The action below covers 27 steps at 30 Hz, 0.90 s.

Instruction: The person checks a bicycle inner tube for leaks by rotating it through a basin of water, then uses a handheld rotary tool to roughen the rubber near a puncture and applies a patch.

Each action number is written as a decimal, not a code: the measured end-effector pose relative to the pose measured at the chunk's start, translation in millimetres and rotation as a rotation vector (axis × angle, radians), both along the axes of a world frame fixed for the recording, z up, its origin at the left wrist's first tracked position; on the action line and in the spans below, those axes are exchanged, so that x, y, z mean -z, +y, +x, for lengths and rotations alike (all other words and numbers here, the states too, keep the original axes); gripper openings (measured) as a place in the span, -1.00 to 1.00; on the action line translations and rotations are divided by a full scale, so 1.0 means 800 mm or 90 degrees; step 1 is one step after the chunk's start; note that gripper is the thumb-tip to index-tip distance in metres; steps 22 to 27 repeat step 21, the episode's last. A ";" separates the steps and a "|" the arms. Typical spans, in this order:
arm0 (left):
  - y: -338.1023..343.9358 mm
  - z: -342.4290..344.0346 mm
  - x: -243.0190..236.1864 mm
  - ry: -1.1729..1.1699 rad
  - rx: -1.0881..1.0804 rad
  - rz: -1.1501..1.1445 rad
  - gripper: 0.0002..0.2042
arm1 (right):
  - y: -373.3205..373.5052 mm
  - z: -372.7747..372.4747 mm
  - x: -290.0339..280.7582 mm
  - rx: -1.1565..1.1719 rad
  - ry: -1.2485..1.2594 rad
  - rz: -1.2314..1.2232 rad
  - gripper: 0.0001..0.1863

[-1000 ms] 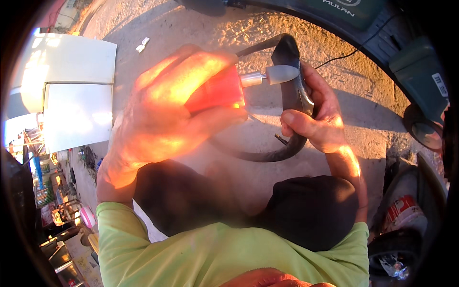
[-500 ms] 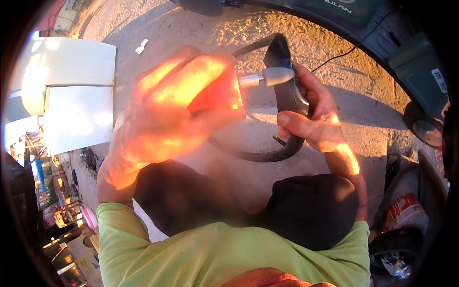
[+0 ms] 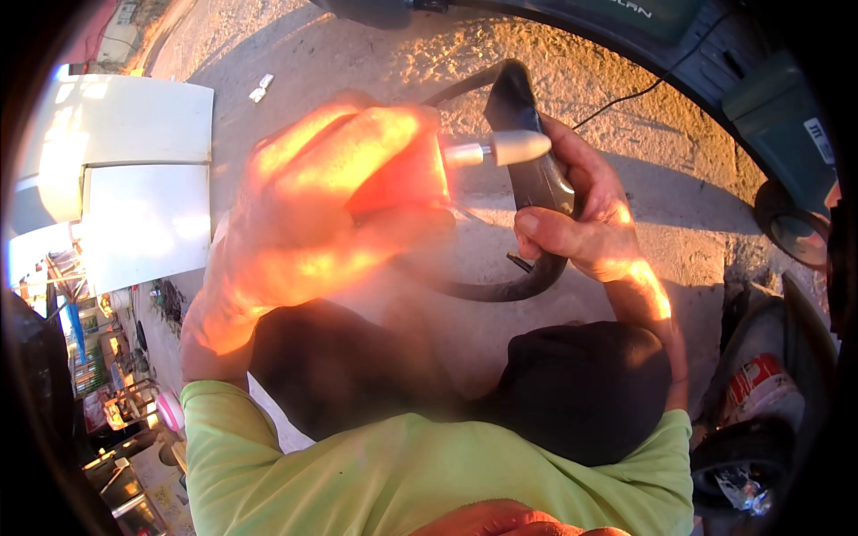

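Observation:
My left hand (image 3: 304,201), blurred and brightly sunlit, is wrapped round a red rotary grinder (image 3: 420,174). From the grinder's silver collar a pale, cone-shaped grinding tip (image 3: 521,147) points right and overlaps the tube's flattened part; whether it touches the rubber I cannot tell. My right hand (image 3: 590,214) grips a black rubber inner tube (image 3: 541,188), thumb on the near face and fingers behind. The tube hangs in a loop, its lower part curving away behind my left hand. A short dark valve stem (image 3: 518,262) shows just below my right thumb.
White panels (image 3: 147,214) stand at the left, above cluttered tools and parts (image 3: 116,384). A dark green case (image 3: 786,134) and a thin black cable (image 3: 639,94) lie at the upper right. A red-and-white container (image 3: 758,386) and a tyre (image 3: 742,451) are at the lower right.
The tube and my right hand have shifted very slightly left. The grinding tip, pale and blurred, lies a touch higher across the tube. Both grips stay the same.

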<state>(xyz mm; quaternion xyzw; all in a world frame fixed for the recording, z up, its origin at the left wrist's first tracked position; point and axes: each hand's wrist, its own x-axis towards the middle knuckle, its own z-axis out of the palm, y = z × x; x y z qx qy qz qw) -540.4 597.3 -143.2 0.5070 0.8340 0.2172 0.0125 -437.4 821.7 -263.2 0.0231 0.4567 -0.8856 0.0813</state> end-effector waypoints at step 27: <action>0.003 0.000 0.000 0.007 0.006 -0.007 -0.41 | 0.000 0.002 0.001 -0.015 -0.023 0.007 0.01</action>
